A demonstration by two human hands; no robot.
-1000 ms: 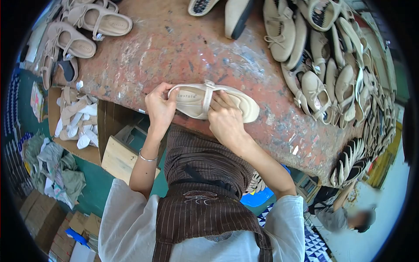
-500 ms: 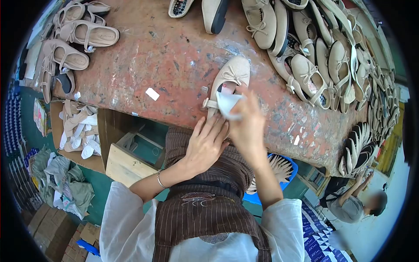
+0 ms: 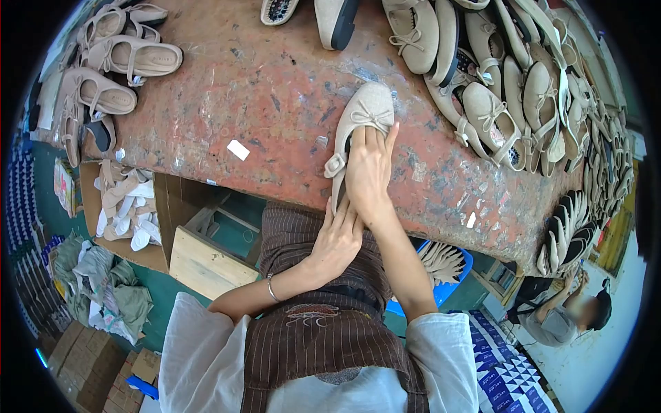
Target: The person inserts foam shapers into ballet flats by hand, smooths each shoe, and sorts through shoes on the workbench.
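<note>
A beige shoe [image 3: 372, 102] with a bow and an ankle strap lies toe-away on the worn red table. My right hand [image 3: 368, 168] reaches into its opening. The fingertips are hidden under the upper, and the thumb lies outside along the right edge. At the heel end, by the table's front edge, my left hand [image 3: 337, 241] holds the back of the shoe with its fingers stretched forward. Whatever lies beneath my right palm inside the shoe is hidden.
Matching shoes are piled at the right [image 3: 489, 117] and the left [image 3: 103, 89]. A white slip [image 3: 238, 150] lies on the table [image 3: 227, 82]. Below are a cardboard box [image 3: 162, 227] of pale pieces and a blue bin [image 3: 458, 275]. Another person [image 3: 558, 316] is at the lower right.
My right hand, earlier blurred with a pale, thin piece over the shoe, has pushed into the opening. That piece is out of sight. My left hand has slid slightly back and right.
</note>
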